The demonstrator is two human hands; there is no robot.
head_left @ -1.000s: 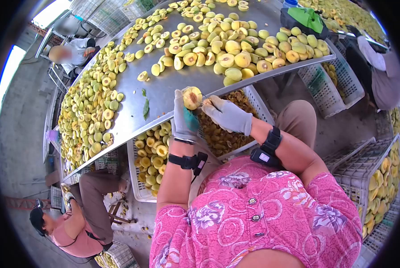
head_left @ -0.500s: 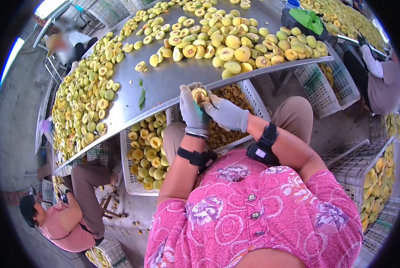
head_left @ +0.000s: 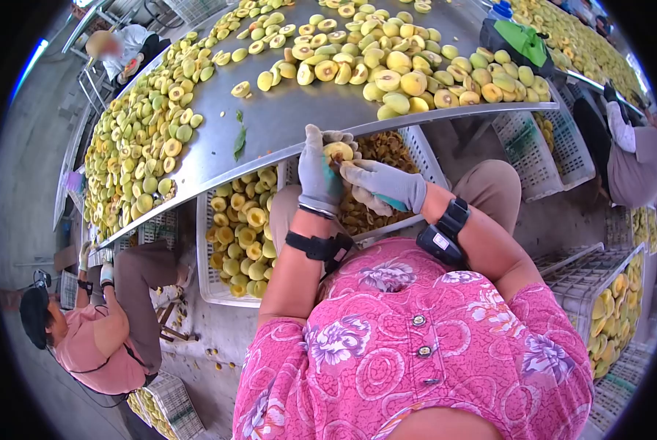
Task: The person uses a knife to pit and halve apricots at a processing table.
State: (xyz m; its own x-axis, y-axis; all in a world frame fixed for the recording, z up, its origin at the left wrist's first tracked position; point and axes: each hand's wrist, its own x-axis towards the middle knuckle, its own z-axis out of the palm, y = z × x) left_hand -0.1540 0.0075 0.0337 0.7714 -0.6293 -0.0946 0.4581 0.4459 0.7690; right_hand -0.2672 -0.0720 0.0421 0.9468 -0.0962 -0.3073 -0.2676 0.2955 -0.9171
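My left hand, in a grey glove, is closed around a halved peach just over the table's front edge. My right hand, gloved too, meets it from the right with fingers pinched at the fruit's lower side. Whatever the right fingers hold is hidden. Under both hands sits a crate of brown-yellow scraps. Left of it, a white crate contains hollowed peach halves. Cut halves with pits still inside lie heaped on the metal table.
A green leaf and a green-black bag lie on the table. One co-worker in pink sits at left, another beyond the table, one at right. Crates stand at right.
My right hand has drawn slightly right and down from the peach, and my left thumb has lifted. The view has shifted slightly. At left, the co-worker in pink has raised their hands toward the table.
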